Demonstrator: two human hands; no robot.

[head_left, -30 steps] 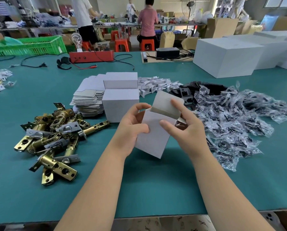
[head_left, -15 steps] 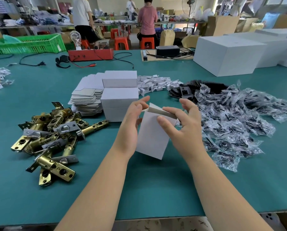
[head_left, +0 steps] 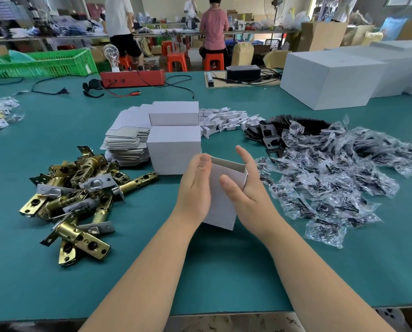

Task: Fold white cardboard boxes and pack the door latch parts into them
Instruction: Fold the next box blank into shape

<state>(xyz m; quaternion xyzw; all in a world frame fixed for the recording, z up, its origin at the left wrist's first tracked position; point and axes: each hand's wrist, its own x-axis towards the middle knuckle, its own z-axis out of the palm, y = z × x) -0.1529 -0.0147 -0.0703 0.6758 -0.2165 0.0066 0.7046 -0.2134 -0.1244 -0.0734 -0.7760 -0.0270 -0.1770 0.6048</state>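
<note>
Box (head_left: 224,195) of smooth white cardboard, tall and rectangular, upright above green table (head_left: 200,271), open mouth up and away. Pressed between flat left hand (head_left: 195,188) and right hand (head_left: 245,188), fingers straight. Brass latches (head_left: 75,197) heaped left.

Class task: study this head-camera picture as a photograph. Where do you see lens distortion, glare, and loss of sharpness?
Head view: the wide lens bows the green table's near edge; highlights glint on the crinkled clear plastic bags and the shiny brass door latches; lighting is soft, with faint shadows; the white cardboard box between the left hand and right hand is sharp, the far workbenches softer.
</note>
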